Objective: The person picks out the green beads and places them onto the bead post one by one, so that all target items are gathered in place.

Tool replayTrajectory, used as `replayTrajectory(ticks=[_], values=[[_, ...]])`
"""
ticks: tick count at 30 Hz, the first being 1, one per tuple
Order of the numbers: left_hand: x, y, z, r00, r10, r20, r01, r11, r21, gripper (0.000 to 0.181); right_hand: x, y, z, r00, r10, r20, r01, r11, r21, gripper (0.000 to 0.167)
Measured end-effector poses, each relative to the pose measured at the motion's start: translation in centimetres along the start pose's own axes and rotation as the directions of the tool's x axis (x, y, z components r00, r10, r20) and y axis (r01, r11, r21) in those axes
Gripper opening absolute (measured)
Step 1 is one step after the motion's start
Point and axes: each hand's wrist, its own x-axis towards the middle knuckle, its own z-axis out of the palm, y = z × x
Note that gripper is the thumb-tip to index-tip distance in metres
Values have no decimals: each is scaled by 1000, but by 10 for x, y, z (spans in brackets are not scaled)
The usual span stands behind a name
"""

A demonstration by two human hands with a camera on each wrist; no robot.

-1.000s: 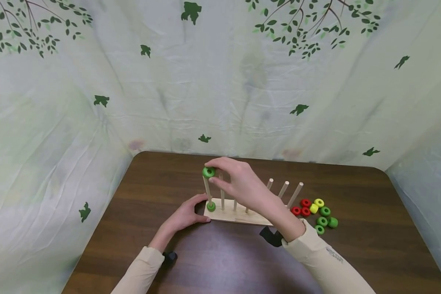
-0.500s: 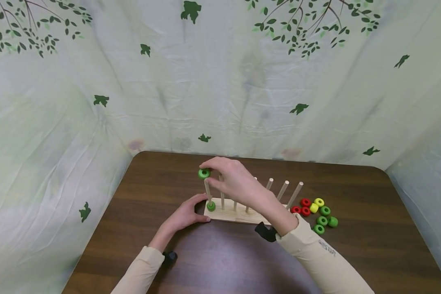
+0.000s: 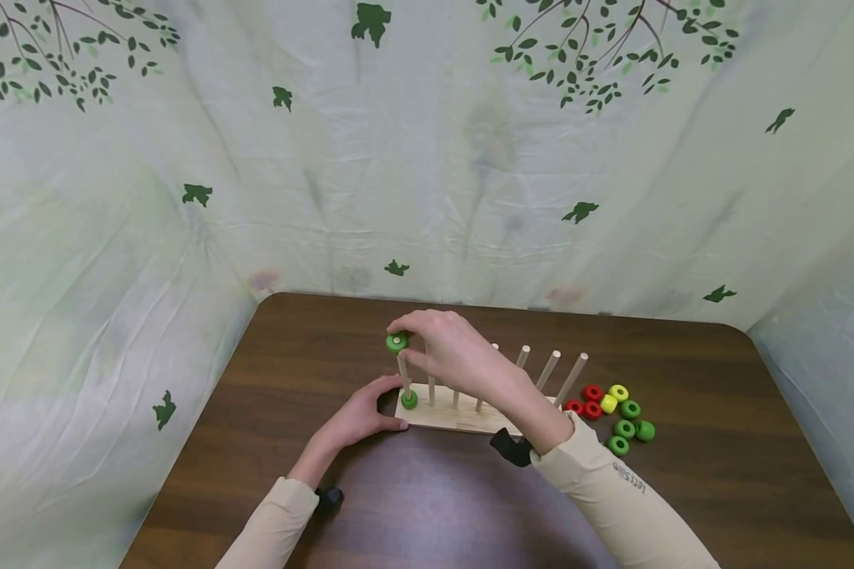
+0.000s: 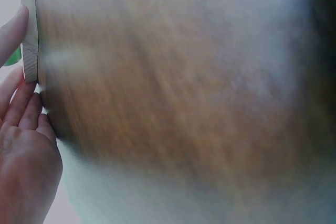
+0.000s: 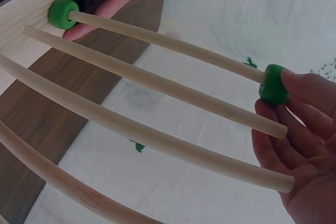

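Observation:
My right hand (image 3: pixel 459 353) pinches a green bead (image 3: pixel 396 344) between thumb and fingers, at the top of the leftmost peg (image 5: pixel 173 44). In the head view the peg's tip shows in the bead's hole. At the foot of that same peg sits another green bead (image 5: pixel 63 14), flat against the wooden peg board (image 3: pixel 455 419). My left hand (image 3: pixel 359 415) grips the board's left end, thumb at the front corner and fingers at the back. The left wrist view shows the thumb and fingertips (image 4: pixel 32 100) touching the board's edge.
Several upright pegs (image 3: pixel 572 379) stand in a row along the board, partly behind my right hand. Loose red beads (image 3: pixel 592 409), yellow beads (image 3: pixel 617 393) and green beads (image 3: pixel 624 429) lie on the brown table (image 3: pixel 726 442) right of the board. A leaf-printed cloth (image 3: pixel 441 158) hangs behind.
My right hand has moved slightly left, then a little down with the green bead, which now surrounds the peg's tip. My left hand has kept its place on the board.

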Motion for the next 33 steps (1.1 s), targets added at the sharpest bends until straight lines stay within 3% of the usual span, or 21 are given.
replayTrajectory(ticks=[8, 13, 20, 27, 33], values=[[0, 1, 0, 1000, 1, 3, -1, 1000, 6, 69, -1, -1, -4, 1000, -8, 7, 8, 1000, 1, 26], [0, 1, 0, 1000, 8, -5, -8, 1000, 15, 69, -8, -2, -8, 999, -16, -48, 17, 999, 27, 32], [-1, 1, -1, 1000, 12, -7, -12, 1000, 19, 69, -28, -7, -7, 985, -83, -149, 100, 989, 111, 39], [-1, 1, 0, 1000, 13, -15, -13, 999, 46, 70, -51, -7, 6, 953, -185, -242, 225, 963, 148, 35], [-1, 0, 1, 1000, 2, -20, -1, 999, 52, 72, -75, -3, 20, 954, -130, -269, 194, 954, 228, 32]])
